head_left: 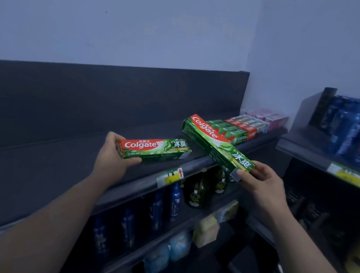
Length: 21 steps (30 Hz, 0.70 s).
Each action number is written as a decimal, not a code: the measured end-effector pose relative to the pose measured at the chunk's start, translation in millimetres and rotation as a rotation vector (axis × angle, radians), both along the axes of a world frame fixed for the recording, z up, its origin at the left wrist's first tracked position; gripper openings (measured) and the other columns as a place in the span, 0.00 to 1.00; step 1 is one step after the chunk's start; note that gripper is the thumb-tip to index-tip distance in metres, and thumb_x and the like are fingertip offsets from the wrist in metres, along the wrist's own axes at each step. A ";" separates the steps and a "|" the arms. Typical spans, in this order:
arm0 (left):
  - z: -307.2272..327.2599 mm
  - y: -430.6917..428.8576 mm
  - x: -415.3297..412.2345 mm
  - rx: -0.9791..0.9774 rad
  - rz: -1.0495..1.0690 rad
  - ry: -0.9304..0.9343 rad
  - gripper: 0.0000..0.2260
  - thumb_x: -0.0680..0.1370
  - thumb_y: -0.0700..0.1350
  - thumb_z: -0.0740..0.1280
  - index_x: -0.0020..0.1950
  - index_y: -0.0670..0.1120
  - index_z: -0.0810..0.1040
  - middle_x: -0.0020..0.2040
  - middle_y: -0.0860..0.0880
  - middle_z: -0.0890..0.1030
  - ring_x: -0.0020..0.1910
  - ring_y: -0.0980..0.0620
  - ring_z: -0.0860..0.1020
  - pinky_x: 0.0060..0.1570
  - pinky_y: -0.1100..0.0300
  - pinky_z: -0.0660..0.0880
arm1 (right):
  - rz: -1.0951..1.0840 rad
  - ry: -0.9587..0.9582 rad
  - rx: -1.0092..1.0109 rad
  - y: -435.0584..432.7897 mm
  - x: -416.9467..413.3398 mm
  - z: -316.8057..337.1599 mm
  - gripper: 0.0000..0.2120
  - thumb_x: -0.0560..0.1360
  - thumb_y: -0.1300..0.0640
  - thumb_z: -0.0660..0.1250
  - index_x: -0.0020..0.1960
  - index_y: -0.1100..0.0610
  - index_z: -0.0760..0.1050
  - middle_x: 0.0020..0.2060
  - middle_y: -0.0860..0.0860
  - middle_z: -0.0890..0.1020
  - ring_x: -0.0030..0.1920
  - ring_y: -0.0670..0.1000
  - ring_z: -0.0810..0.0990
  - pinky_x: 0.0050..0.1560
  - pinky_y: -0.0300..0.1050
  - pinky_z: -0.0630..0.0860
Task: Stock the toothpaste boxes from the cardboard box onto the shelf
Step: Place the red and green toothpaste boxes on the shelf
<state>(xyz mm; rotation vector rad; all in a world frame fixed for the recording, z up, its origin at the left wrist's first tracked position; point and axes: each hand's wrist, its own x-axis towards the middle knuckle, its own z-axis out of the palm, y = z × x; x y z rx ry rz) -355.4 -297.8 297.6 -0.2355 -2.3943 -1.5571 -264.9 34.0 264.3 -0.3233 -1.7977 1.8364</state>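
Gripping the near end of a green toothpaste box (156, 149), the left hand (112, 152) holds it level over the dark shelf (45, 164), fingers curled around it. To its right, the right hand (260, 181) pinches the near end of a second toothpaste box (215, 141). This one angles away across the shelf edge toward the row of stocked boxes (239, 130) lying beyond that hand.
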 end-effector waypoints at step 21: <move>-25.1 14.1 -46.4 -0.084 -0.243 -0.139 0.20 0.71 0.36 0.74 0.59 0.52 0.79 0.54 0.55 0.80 0.50 0.60 0.79 0.53 0.65 0.75 | 0.116 -0.011 0.109 6.8 -117.4 35.6 0.26 0.67 0.63 0.77 0.63 0.60 0.74 0.53 0.49 0.78 0.55 0.47 0.77 0.49 0.40 0.79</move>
